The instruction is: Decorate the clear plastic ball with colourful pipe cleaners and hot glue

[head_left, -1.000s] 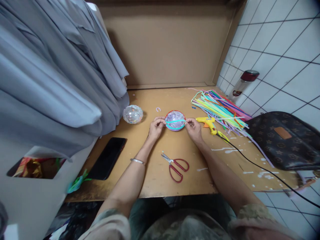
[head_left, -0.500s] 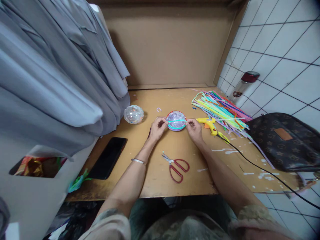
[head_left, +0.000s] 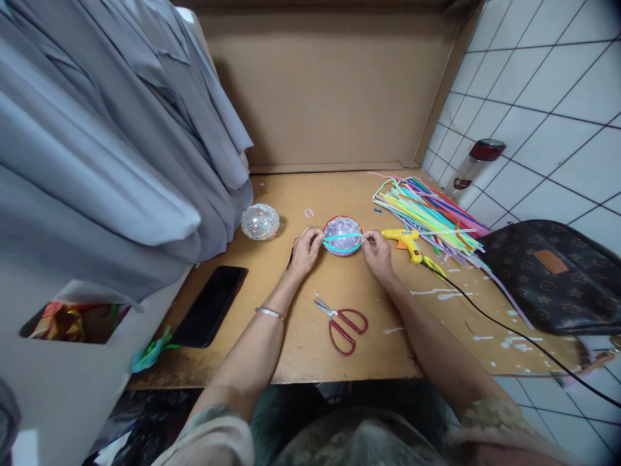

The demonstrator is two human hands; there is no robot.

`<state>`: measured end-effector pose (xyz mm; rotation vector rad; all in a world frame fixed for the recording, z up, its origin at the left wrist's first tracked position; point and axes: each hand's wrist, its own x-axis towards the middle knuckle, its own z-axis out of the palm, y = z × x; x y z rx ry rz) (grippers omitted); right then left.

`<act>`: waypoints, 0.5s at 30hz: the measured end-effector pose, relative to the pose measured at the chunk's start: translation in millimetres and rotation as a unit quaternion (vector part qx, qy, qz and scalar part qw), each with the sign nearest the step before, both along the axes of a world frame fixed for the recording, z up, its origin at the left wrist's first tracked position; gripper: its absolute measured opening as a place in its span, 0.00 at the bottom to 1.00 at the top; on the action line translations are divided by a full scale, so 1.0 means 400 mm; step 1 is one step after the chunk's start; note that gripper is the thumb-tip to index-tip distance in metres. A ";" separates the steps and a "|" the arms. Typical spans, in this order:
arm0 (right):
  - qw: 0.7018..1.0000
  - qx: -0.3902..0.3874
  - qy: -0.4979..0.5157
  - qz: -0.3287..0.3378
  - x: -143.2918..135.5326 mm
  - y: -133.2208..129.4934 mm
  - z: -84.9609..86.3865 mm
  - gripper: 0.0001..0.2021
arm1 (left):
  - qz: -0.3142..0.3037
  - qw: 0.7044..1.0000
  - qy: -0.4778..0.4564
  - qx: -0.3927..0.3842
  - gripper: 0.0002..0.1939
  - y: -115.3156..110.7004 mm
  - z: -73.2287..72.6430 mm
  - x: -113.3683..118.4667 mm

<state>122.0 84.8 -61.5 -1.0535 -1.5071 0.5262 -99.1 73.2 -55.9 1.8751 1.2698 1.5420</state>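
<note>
Turquoise strip [head_left: 343,237] in right hand [head_left: 378,254]

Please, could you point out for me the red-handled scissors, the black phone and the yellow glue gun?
Red-handled scissors [head_left: 332,313]: head view, on the metal near the pivot.
Black phone [head_left: 211,307]: head view, middle of the screen.
Yellow glue gun [head_left: 413,247]: head view, upper handle.

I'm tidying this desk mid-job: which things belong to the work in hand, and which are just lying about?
With the work, it seems: turquoise strip, held by left hand and right hand across round piece; colored strips; glue gun; scissors; clear ball.

Apparently just lying about: phone; bottle; bag.
</note>
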 end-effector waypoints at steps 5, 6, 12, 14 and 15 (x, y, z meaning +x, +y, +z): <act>1.000 -0.024 0.010 -0.003 0.007 0.012 -0.012 0.06 | -0.015 0.997 0.067 0.026 0.13 -0.012 0.013 -0.003; 1.000 -0.026 0.010 -0.004 0.008 0.013 -0.013 0.06 | -0.016 0.996 0.079 0.030 0.13 -0.013 0.014 -0.004; 0.999 -0.038 0.025 -0.013 0.007 0.016 -0.013 0.07 | -0.023 0.985 0.157 0.066 0.14 -0.009 0.009 -0.008; 0.999 -0.038 0.023 -0.016 0.007 0.016 -0.013 0.07 | -0.016 0.982 0.170 0.078 0.13 -0.006 0.004 -0.008; 0.999 -0.036 0.018 -0.019 0.006 0.015 -0.012 0.07 | -0.011 0.981 0.174 0.083 0.12 -0.005 0.002 -0.007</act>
